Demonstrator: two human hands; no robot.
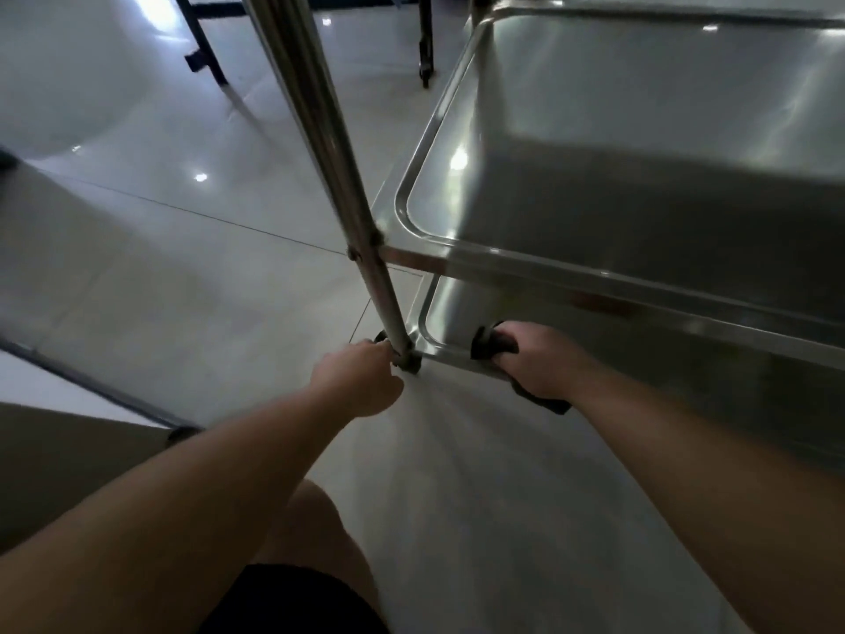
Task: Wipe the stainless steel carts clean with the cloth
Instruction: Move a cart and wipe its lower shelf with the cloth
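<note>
A stainless steel cart [594, 276] with stacked tray shelves fills the right half of the view. Its corner post [329, 144] runs down to the lowest shelf [452, 308]. My left hand [361, 382] grips the foot of that post at the near left corner of the lowest shelf. My right hand [535, 359] holds a dark cloth [491, 343] wrapped over the front rim of the lowest shelf. Part of the cloth hangs below my wrist.
Glossy pale floor tiles [192, 267] spread to the left. Black legs of other furniture [205, 52] stand at the back. A dark bar [91, 382] crosses low on the left. My bare knee [311, 528] is at the bottom centre.
</note>
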